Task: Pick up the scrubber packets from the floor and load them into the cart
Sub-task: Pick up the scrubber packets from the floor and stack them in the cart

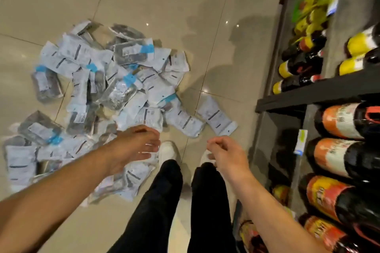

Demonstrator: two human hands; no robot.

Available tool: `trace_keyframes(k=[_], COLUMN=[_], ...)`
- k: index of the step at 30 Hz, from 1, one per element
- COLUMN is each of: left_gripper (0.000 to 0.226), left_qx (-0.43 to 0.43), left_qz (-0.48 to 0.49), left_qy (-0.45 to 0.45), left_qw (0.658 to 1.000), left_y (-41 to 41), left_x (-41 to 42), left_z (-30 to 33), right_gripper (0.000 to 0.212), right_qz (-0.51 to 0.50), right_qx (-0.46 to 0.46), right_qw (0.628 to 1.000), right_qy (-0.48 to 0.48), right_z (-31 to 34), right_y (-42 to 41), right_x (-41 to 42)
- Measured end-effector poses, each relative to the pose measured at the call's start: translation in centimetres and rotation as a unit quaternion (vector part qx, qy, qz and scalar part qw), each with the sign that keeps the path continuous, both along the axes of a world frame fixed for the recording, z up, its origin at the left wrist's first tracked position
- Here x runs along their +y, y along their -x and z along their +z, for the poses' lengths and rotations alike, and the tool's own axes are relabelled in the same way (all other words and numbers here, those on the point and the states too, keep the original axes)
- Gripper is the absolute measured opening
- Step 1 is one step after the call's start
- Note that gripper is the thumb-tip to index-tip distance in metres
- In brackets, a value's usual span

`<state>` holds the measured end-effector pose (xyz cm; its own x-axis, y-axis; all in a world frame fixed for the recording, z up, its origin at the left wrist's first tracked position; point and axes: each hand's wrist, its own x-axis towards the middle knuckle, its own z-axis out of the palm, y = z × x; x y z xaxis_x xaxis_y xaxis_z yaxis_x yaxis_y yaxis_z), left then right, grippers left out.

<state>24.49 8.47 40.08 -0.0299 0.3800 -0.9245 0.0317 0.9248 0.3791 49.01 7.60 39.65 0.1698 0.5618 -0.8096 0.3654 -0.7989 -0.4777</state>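
Observation:
A heap of several scrubber packets (107, 88), white and clear plastic with blue tape, lies on the tiled floor at the left and centre. One packet (216, 117) lies apart at the heap's right edge. My left hand (133, 146) hangs above the heap's near edge with fingers loosely spread and nothing in it. My right hand (226, 154) hovers above my right shoe, fingers loosely curled, holding nothing. No cart is in view.
A dark shelf unit (308, 96) stands along the right, stocked with dark bottles (337, 162) bearing orange and yellow labels. My legs in black trousers (164, 201) and white shoes (167, 150) stand just right of the heap. Beige tiled floor (164, 6) stretches beyond.

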Motion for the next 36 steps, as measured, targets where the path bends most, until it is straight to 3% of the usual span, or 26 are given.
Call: trace_keyframes(k=[6, 9, 12, 15, 18, 23, 25, 28, 33, 36], left_gripper=[0.008, 0.013, 0.038, 0.051, 0.039, 0.046, 0.053, 0.05, 0.028, 0.025], left_qx=[-0.006, -0.042, -0.036, 0.006, 0.029, 0.14, 0.148, 0.118, 0.072, 0.092], left_qz=[0.069, 0.106, 0.167, 0.132, 0.148, 0.158, 0.221, 0.214, 0.179, 0.109], left_qy=[0.055, 0.121, 0.181, 0.206, 0.188, 0.18, 0.185, 0.159, 0.133, 0.096], left_qw=[0.996, 0.986, 0.968, 0.97, 0.97, 0.961, 0.946, 0.957, 0.972, 0.985], left_y=[-3.6, -5.5, -7.6, -8.4, -9.1, -10.8, -10.5, -10.0, -9.7, -9.8], left_x=[5.2, 5.5, 5.8, 6.1, 6.8, 7.7, 7.2, 6.6, 6.4, 6.4], left_z=[-20.7, -30.2, -37.8, -43.8, -48.3, -52.5, -53.3, -52.8, -47.6, -42.2], right_gripper=[0.007, 0.028, 0.043, 0.064, 0.077, 0.099, 0.096, 0.095, 0.055, 0.05], right_qz=[0.065, 0.103, 0.14, 0.198, 0.245, 0.253, 0.244, 0.254, 0.183, 0.125], right_qx=[-0.045, -0.072, -0.113, -0.183, -0.22, -0.274, -0.278, -0.253, -0.204, -0.178], right_qw=[0.997, 0.992, 0.983, 0.962, 0.943, 0.921, 0.921, 0.924, 0.957, 0.973], right_qy=[0.007, 0.029, 0.031, 0.041, 0.044, 0.114, 0.12, 0.132, 0.094, 0.07], right_z=[-19.3, -28.4, -36.3, -42.5, -47.1, -51.5, -52.6, -52.7, -46.4, -40.6], right_y=[-3.6, -6.0, -8.2, -9.1, -9.2, -8.5, -8.7, -9.8, -9.9, -9.4], right_x=[6.2, 8.7, 11.4, 13.8, 15.4, 15.9, 16.2, 16.6, 16.5, 16.2])
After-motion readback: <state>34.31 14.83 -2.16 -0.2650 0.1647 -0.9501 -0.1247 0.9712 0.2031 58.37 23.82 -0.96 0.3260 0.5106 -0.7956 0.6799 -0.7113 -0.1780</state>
